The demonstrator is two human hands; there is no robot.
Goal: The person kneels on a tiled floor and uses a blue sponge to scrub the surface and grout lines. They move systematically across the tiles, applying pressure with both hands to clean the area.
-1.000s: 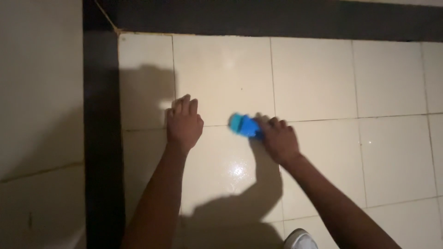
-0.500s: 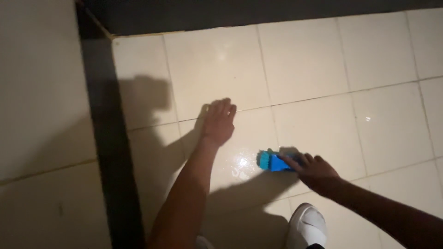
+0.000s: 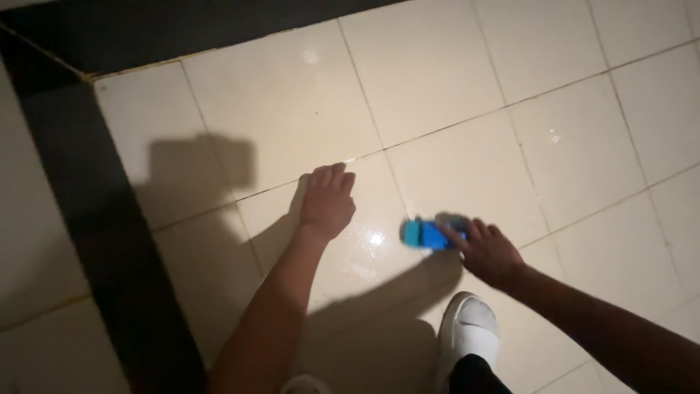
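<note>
On floor, hands: left flat, right gripping sponge.

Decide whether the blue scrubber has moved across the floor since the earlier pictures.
Yes. The blue scrubber under the right hand came back from the grout line, toward the white shoe.

Floor: glossy cream tiles with thin grout lines
Border: dark band along left and top edges, meeting at top-left corner
Light: dim, small glints, hard shadows
</note>
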